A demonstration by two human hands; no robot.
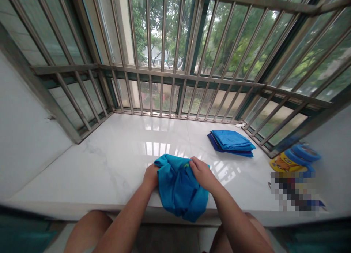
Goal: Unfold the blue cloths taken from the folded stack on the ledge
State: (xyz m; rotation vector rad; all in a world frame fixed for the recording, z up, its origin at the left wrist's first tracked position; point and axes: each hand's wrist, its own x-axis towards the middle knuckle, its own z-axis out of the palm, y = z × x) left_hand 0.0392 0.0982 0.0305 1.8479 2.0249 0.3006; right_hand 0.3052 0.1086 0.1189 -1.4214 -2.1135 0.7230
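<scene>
A crumpled piece of blue cloth [182, 187], perhaps a garment, hangs bunched between my two hands at the front edge of the white sill. My left hand [151, 177] grips its left side, with most of the fingers hidden inside or behind the fabric. On the upper right, my right hand [201, 172] is closed on the cloth near a small yellow-green mark. The lower part of the cloth droops over the sill's edge. To the right and farther back lies a stack of folded blue cloths [231, 142], lighter on top and darker underneath, apart from both hands.
The glossy white sill [115, 165] reflects the window. Metal bars [170, 75] close off the back and sides. At the right wall stand a blue and yellow container [293, 159] and a pixelated item [296, 190]. My knees are below the front edge.
</scene>
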